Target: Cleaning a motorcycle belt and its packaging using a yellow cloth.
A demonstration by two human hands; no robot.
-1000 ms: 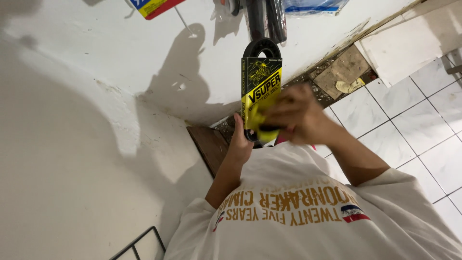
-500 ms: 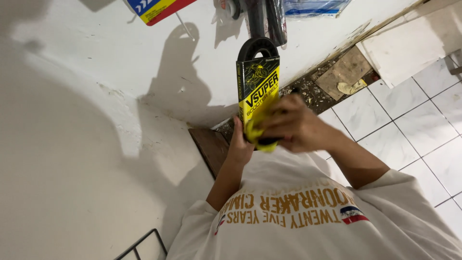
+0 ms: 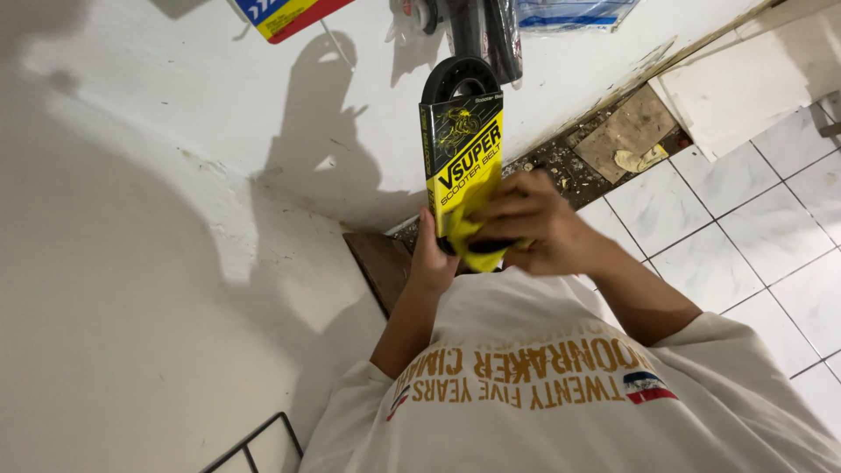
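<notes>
I hold up a black rubber belt in a black and yellow cardboard sleeve (image 3: 462,144), upright in front of a white wall. My left hand (image 3: 431,258) grips the lower left side of the sleeve from behind. My right hand (image 3: 534,228) presses a yellow cloth (image 3: 469,236) against the lower front of the sleeve. The belt's black loop sticks out above the sleeve. The bottom of the package is hidden behind the cloth and my fingers.
More packaged goods hang on the white wall (image 3: 175,175) above: a blue, yellow and red pack (image 3: 285,13), dark belts (image 3: 482,31), a clear bag (image 3: 569,10). White floor tiles (image 3: 745,228) lie right, with debris (image 3: 626,140) along the wall's foot. A black wire rack (image 3: 250,442) sits bottom left.
My right hand with the yellow cloth has slid a little up over the lower front of the sleeve. The package has shifted slightly but stays upright in my left hand.
</notes>
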